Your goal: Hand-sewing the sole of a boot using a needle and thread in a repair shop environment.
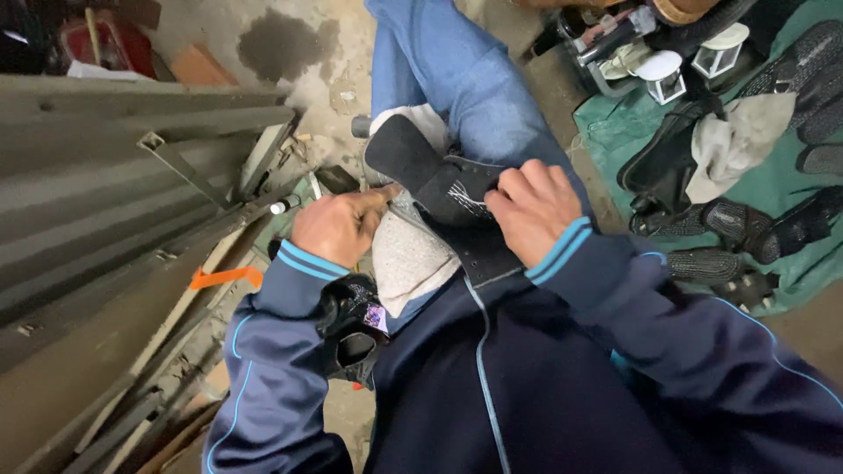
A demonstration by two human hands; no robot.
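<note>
Head view looks down at a person's lap, where a black shoe upper (443, 180) lies across the thigh of blue jeans (474, 88) on a pale grey cloth (404, 259). Their right hand (536, 211) curls over the upper's near edge, fingers clamped on it; their left hand (338, 226) is closed, pinching at its left side. More black shoes (746, 224) sit on a green sheet (790, 175) to the right
</note>
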